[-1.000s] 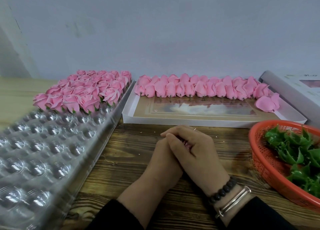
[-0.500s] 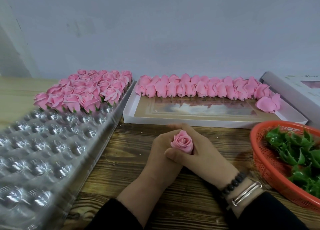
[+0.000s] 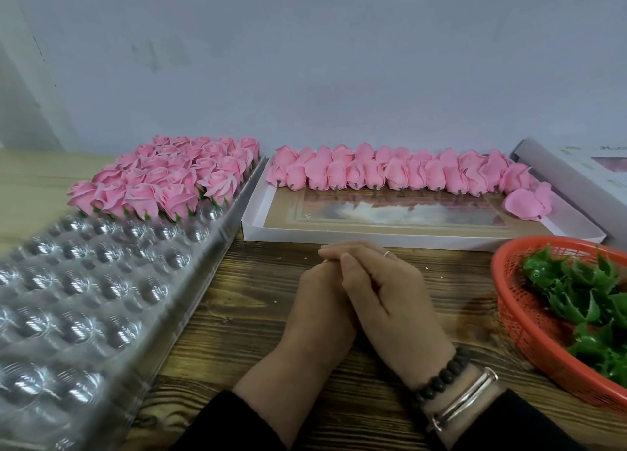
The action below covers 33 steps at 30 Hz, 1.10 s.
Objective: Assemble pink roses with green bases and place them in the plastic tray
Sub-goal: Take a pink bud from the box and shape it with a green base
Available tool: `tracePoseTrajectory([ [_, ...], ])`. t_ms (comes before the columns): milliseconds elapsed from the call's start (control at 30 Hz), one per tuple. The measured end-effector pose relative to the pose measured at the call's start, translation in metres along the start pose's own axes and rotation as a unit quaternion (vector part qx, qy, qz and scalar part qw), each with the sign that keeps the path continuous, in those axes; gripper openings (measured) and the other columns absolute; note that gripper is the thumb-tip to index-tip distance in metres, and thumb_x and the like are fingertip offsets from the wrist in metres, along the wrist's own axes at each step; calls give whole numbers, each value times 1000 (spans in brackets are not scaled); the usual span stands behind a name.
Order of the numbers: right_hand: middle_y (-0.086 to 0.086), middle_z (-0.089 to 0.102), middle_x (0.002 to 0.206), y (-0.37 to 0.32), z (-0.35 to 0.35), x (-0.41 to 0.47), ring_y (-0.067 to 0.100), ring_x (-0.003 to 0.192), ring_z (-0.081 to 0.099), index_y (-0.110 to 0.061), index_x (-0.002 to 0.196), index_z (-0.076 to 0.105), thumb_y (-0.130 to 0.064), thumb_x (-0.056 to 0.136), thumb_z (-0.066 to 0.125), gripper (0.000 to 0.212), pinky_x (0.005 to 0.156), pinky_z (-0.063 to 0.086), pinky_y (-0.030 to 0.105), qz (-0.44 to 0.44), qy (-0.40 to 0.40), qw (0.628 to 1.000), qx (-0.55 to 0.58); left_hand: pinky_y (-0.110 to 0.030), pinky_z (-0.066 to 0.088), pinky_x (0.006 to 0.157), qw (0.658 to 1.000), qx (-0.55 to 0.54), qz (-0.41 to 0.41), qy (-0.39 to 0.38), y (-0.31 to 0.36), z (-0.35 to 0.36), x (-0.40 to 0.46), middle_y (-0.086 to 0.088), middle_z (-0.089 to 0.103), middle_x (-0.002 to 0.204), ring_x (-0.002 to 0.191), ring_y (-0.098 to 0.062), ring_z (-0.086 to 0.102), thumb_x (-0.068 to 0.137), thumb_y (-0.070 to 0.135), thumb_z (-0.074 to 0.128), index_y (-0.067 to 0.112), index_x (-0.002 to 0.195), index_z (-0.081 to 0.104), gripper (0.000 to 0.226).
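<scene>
- Tray (image 3: 112, 301) of clear moulded plastic, with round cups, lay along the left of the dark wooden table (image 3: 258, 301); only its far rows held finished pink roses (image 3: 176, 175), packed touching one another. A rose set down carelessly beside them could knock a neighbour out of its cup.
- Shallow white cardboard box (image 3: 420, 238) stood behind the hands, a row of unassembled pink rose heads (image 3: 400, 172) lying along its far side, stubs toward the viewer. One loose head sat apart at the right end and could roll out if the box were nudged.
- Round orange plastic basket (image 3: 529, 328) at the right held spiky green plastic bases (image 3: 576, 294). It ran out of the picture at the right and bottom edges, so I cannot tell how near the table's edge it sat.
- Right hand (image 3: 390, 301) lay over the left hand (image 3: 319, 308) in the middle of the table, fingers folded together and clenched. No rose showed between them, so I cannot tell whether they enclosed one. If they did, squeezing hard could crush soft petals or seat the base crooked.
</scene>
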State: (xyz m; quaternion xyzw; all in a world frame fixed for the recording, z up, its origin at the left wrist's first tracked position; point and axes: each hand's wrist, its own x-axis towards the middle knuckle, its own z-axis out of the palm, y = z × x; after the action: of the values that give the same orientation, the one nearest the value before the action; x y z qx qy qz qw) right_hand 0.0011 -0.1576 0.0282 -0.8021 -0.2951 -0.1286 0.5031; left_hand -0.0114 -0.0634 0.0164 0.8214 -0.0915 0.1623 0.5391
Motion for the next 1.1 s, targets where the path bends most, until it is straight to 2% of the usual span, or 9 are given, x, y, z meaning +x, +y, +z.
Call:
tracePoseTrajectory([
  [100, -14, 65, 104, -1, 0, 1, 2, 102, 55, -22, 103, 68, -39, 85, 32, 44, 92, 44, 26, -10, -15, 999, -37, -4, 44, 57, 998, -41, -44, 21, 9, 2, -5, 17, 54, 60, 59, 13, 56, 87, -13, 46, 18, 78, 59, 35],
  [267, -16, 62, 114, -2, -4, 6, -3, 119, 46, -20, 102, 69, -19, 88, 40, 33, 105, 35, 27, -28, -56, 998, -19, -19, 52, 70, 966, -227, -123, 25, 12, -6, -1, -5, 62, 76, 72, -7, 62, 89, 8, 35, 13, 81, 61, 27],
  [333, -17, 61, 118, -2, -9, 8, -7, 124, 41, -22, 106, 68, -19, 87, 39, 35, 108, 30, 23, -28, -113, 993, -20, -5, 43, 75, 997, -45, -55, -30, 13, 0, -7, 9, 51, 87, 75, 11, 53, 88, -5, 45, 29, 93, 50, 35],
  [433, -17, 61, 120, -1, -14, 7, -7, 120, 44, -32, 117, 61, -26, 88, 38, 38, 105, 33, 22, -7, -169, 985, -22, 1, 41, 67, 996, -6, -73, -57, 9, -2, -4, 16, 42, 96, 76, 7, 47, 89, -7, 48, 21, 115, 45, 38],
  [633, -27, 49, 128, 5, -18, 7, -11, 114, 45, -60, 125, 22, -60, 73, 53, 60, 100, 37, 19, 36, -181, 983, -18, -7, 47, 60, 993, -50, -70, -78, 12, -11, 2, 9, 63, 73, 71, 6, 61, 85, 8, 62, 27, 77, 60, 20],
  [767, -27, 50, 127, 10, -19, 6, -11, 114, 48, -53, 125, 34, -72, 57, 63, 77, 99, 41, 21, 61, -148, 986, 45, -6, 47, 66, 999, 19, -21, -45, 7, -8, 2, 16, 62, 78, 75, 6, 61, 84, 13, 65, 25, 83, 64, 12],
  [900, -12, 68, 105, 4, -11, 4, -6, 95, 60, -32, 109, 61, -55, 76, 49, 42, 77, 48, 11, 36, -7, 988, 148, -12, 47, 60, 998, 51, -37, -11, 6, -1, 0, 8, 65, 70, 69, -2, 62, 86, 16, 60, 29, 69, 59, 22],
  [967, -9, 71, 90, 0, -6, 3, -1, 85, 63, -31, 98, 67, -52, 82, 39, 39, 72, 48, 15, 33, 32, 994, 99, -18, 50, 62, 996, 90, -17, -6, 8, 3, -1, 5, 67, 77, 73, -6, 64, 89, 16, 57, 24, 76, 63, 16],
  [1100, -17, 68, 97, -1, -2, 2, 1, 98, 60, -23, 98, 71, -41, 88, 40, 37, 91, 44, 20, 30, 2, 999, -36, -18, 52, 72, 999, 40, -3, -4, 14, 8, -1, 0, 67, 83, 78, -1, 62, 87, -3, 55, 8, 89, 65, 15],
])
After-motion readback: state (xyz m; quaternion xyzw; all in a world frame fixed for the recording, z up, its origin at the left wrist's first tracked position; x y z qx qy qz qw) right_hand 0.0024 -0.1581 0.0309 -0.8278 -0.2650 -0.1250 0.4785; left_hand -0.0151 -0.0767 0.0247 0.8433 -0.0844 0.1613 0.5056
